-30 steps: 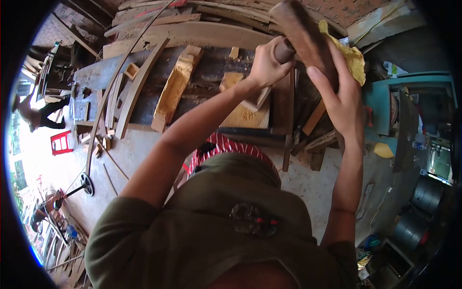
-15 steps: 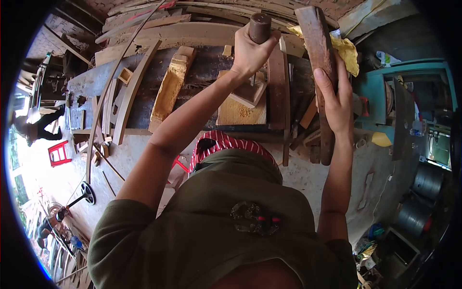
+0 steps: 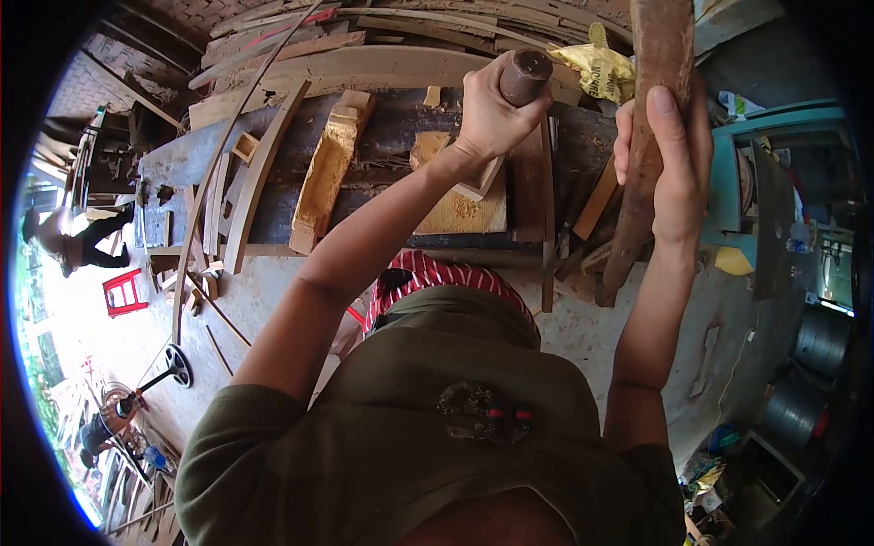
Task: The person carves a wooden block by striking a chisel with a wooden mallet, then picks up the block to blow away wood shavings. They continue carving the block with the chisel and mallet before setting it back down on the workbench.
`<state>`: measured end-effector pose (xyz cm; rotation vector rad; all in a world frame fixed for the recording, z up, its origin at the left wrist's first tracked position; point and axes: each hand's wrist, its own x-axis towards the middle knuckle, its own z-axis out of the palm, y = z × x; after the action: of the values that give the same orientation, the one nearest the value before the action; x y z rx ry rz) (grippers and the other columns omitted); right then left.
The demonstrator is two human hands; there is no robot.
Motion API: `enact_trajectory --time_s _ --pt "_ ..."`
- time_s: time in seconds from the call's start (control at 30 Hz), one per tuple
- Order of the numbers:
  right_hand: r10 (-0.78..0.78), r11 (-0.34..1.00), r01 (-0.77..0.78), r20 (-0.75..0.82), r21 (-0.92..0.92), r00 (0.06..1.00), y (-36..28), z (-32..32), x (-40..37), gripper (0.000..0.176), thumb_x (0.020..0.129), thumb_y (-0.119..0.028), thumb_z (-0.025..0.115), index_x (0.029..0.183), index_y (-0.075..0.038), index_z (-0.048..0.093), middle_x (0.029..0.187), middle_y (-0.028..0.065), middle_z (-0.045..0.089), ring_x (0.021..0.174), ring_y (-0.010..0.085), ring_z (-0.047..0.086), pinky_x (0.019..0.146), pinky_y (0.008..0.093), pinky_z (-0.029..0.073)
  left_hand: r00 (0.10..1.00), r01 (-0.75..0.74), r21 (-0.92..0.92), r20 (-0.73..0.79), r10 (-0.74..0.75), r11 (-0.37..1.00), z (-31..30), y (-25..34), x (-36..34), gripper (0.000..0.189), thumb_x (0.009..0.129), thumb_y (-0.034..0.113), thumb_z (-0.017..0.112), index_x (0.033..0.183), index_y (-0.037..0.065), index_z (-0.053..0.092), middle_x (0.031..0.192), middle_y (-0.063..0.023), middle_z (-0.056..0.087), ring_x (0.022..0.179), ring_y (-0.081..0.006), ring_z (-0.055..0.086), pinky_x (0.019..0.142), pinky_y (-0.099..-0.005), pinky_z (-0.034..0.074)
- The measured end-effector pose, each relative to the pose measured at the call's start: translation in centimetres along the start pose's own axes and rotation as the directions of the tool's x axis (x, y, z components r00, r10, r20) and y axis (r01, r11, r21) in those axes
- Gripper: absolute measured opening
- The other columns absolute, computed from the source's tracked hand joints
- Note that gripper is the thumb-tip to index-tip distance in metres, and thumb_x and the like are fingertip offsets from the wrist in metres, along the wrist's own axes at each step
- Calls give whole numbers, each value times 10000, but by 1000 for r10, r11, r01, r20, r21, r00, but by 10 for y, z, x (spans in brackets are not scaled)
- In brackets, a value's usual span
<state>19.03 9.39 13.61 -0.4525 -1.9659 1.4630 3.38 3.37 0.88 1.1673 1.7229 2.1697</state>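
Note:
My left hand (image 3: 492,111) is wrapped round the thick dark handle of a chisel (image 3: 528,76), held upright; its blade is hidden behind the hand now. Beneath it, partly covered by my wrist, a small pale hollowed wood block (image 3: 481,184) rests on a flat yellowish board (image 3: 460,215) with shavings on it. My right hand (image 3: 678,159) grips a long heavy wooden club (image 3: 662,55), raised on the right, apart from the chisel handle.
A dark, worn workbench (image 3: 391,164) carries a carved-out trough-like timber (image 3: 330,168), a small square wooden frame (image 3: 245,146) and long strips. Planks pile up behind. A yellow bag (image 3: 596,73) lies at the back. A red stool (image 3: 125,292) and other people are at left.
My right hand has lifted the club up and to the right. My left hand with the chisel has shifted slightly right and down in view; the whole scene has shifted a little too.

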Motion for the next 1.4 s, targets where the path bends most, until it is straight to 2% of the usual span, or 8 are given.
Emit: enact_trajectory --time_s 0.43,0.5,0.53,0.57,0.67,0.77,0.87,1.4 --pt "-110 994 110 38 8 993 12 -2 17 530 987 -410 547 1369 -52 465 752 23 545 508 55 459 448 193 384 998 -64 173 32 59 983 12 -11 6 226 752 168 738 861 13 615 711 -96 640 643 -147 602 650 -318 509" --pt "-191 950 204 77 -238 978 21 -3 26 592 974 -419 572 1406 -31 458 882 76 623 694 135 612 631 239 502 998 -55 203 36 48 978 14 -13 7 235 737 139 723 911 6 637 733 -128 664 653 -191 653 680 -329 530" --pt "-243 855 305 195 -420 950 27 -1 38 763 937 -486 603 1465 12 366 1379 248 509 1244 338 547 1022 404 446 998 -59 129 5 59 990 15 -16 6 233 739 130 718 917 4 638 725 -107 661 651 -164 639 668 -321 527" --pt "-1 891 120 262 -438 965 23 -8 34 758 946 -500 572 1464 14 367 1392 245 501 1251 358 536 1037 407 430 997 -66 55 -27 68 996 16 -18 5 232 740 122 714 923 2 638 717 -87 659 650 -137 626 657 -314 524" --pt "-269 806 382 294 -452 917 40 -20 42 644 956 -434 597 1431 -24 451 1159 143 642 1057 246 639 935 326 486 995 83 53 -58 -80 995 2 -21 13 174 762 120 705 825 6 590 667 -44 608 611 -90 553 585 -270 486" --pt "-185 899 257 224 -356 957 16 -17 44 748 947 -490 574 1463 11 369 1404 257 492 1271 353 524 1038 410 434 992 110 136 -80 -99 985 3 -23 12 181 763 128 711 830 1 600 665 -41 597 612 -91 522 587 -270 474" --pt "-10 870 180 348 -459 937 22 -13 42 749 952 -481 566 1473 13 354 1423 273 471 1253 369 542 1009 418 471 980 -171 107 -80 180 979 17 -21 9 212 759 140 714 902 3 638 702 -53 625 651 -94 548 635 -285 491" --pt "-271 918 340 304 -204 913 26 -34 60 738 946 -499 572 1470 -15 384 1285 254 597 1099 341 647 922 402 523 1000 6 227 -26 0 974 22 -24 6 200 751 153 710 827 7 597 696 -93 612 616 -140 540 640 -311 493"
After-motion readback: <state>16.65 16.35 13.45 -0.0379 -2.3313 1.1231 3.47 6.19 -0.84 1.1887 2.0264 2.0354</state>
